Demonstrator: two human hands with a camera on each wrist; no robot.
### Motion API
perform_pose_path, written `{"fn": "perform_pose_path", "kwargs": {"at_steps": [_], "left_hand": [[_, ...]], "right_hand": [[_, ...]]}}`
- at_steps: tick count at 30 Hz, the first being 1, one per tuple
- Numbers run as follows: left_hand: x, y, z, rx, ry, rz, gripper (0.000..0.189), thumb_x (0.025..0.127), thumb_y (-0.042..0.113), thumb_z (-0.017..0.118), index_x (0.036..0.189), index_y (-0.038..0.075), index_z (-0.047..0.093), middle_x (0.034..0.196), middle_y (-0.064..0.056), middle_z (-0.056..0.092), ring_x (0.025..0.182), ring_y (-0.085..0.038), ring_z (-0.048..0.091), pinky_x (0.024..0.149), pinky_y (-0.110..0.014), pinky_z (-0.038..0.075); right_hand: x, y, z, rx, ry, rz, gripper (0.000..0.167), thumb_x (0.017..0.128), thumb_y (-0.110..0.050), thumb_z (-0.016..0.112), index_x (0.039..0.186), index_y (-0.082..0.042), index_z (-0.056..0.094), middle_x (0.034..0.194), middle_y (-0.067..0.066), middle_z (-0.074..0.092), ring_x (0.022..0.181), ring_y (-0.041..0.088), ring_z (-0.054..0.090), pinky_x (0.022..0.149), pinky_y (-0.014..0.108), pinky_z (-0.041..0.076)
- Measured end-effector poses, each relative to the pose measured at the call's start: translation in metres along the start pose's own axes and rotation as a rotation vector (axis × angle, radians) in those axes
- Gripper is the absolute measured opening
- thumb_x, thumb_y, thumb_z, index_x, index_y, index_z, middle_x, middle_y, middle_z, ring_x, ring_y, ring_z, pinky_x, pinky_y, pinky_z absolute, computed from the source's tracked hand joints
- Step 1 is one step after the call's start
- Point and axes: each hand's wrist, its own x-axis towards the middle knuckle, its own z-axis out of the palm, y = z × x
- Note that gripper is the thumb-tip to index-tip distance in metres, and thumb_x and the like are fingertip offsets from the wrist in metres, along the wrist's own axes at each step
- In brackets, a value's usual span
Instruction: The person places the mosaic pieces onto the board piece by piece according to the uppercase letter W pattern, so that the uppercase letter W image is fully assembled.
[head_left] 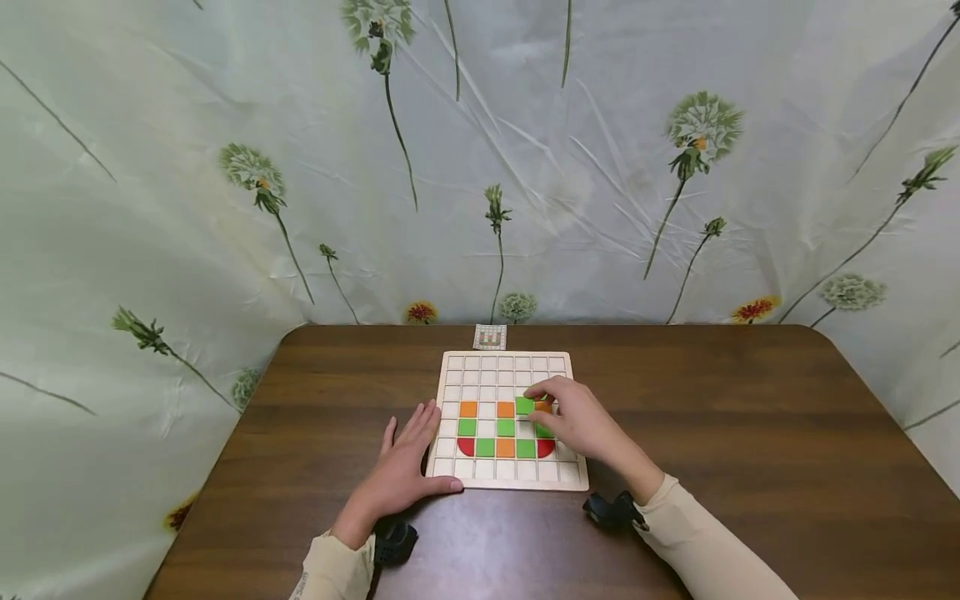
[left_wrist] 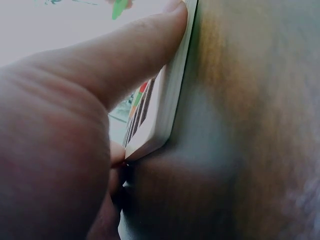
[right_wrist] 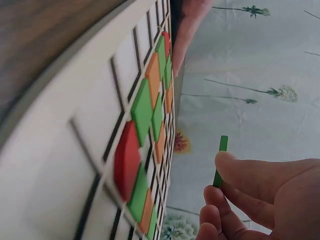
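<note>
A pale wooden grid board (head_left: 506,476) lies on the table, with green, orange and red tiles in its squares. My right hand (head_left: 577,417) is over the board's right half. Between thumb and fingers it pinches a green tile (right_wrist: 223,145), held on edge and apart from the board. My left hand (head_left: 401,467) rests at the board's left side, fingers extended along that edge. Its thumb (left_wrist: 145,42) lies on the near edge. Rounded red tiles (right_wrist: 127,160) sit at both ends of the nearest tile row. The right hand hides part of the right-hand column in the head view.
A small printed card (head_left: 490,337) with a coloured grid pattern lies behind the board, at the far table edge. The brown wooden table (head_left: 735,417) extends to both sides. A flowered curtain (head_left: 450,167) hangs behind it.
</note>
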Motion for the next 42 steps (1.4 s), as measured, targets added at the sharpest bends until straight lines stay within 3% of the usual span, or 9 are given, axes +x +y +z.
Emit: {"fn": "perform_pose_path", "kwargs": {"at_steps": [5, 16, 28, 34, 42], "left_hand": [[0.001, -0.001, 0.001, 0.001, 0.001, 0.005, 0.115, 0.077, 0.06, 0.079, 0.158, -0.001, 0.023, 0.166, -0.014, 0.017, 0.154, -0.033, 0.009, 0.117, -0.062, -0.005], [0.0, -0.002, -0.001, -0.002, -0.038, -0.025, 0.115, 0.079, 0.061, 0.077, 0.159, 0.0, 0.02, 0.167, -0.013, 0.014, 0.154, -0.031, 0.006, 0.117, -0.062, -0.006], [-0.003, -0.004, -0.002, 0.001, -0.054, -0.055, 0.117, 0.079, 0.062, 0.077, 0.16, 0.002, 0.017, 0.167, -0.01, 0.012, 0.155, -0.029, 0.004, 0.117, -0.061, -0.008], [-0.001, -0.004, 0.0, -0.001, -0.054, -0.05, 0.118, 0.078, 0.064, 0.076, 0.16, 0.003, 0.017, 0.167, -0.01, 0.013, 0.155, -0.028, 0.003, 0.117, -0.061, -0.008], [0.003, -0.004, 0.002, 0.0, -0.051, -0.038, 0.119, 0.077, 0.065, 0.076, 0.16, 0.004, 0.016, 0.167, -0.01, 0.013, 0.155, -0.028, 0.003, 0.116, -0.061, -0.009]], "right_hand": [[0.007, -0.008, 0.007, 0.015, 0.008, 0.003, 0.024, 0.09, -0.012, 0.075, 0.114, -0.008, 0.073, 0.11, 0.003, 0.069, 0.093, 0.02, 0.061, 0.083, 0.039, 0.051], [0.029, -0.018, 0.033, 0.037, -0.007, -0.005, 0.022, 0.088, -0.012, 0.077, 0.11, -0.009, 0.075, 0.103, 0.001, 0.07, 0.087, 0.016, 0.062, 0.079, 0.032, 0.05], [0.047, -0.028, 0.051, 0.051, -0.048, -0.008, 0.024, 0.089, -0.011, 0.075, 0.112, -0.007, 0.074, 0.105, 0.005, 0.07, 0.091, 0.019, 0.063, 0.081, 0.034, 0.051], [0.056, -0.029, 0.057, 0.005, -0.035, -0.016, 0.023, 0.088, -0.011, 0.075, 0.111, -0.006, 0.075, 0.101, 0.006, 0.069, 0.087, 0.018, 0.059, 0.078, 0.033, 0.05], [0.069, -0.027, 0.061, -0.043, -0.026, 0.004, 0.023, 0.089, -0.011, 0.074, 0.111, -0.006, 0.075, 0.103, 0.006, 0.07, 0.093, 0.019, 0.061, 0.085, 0.036, 0.05]]}}
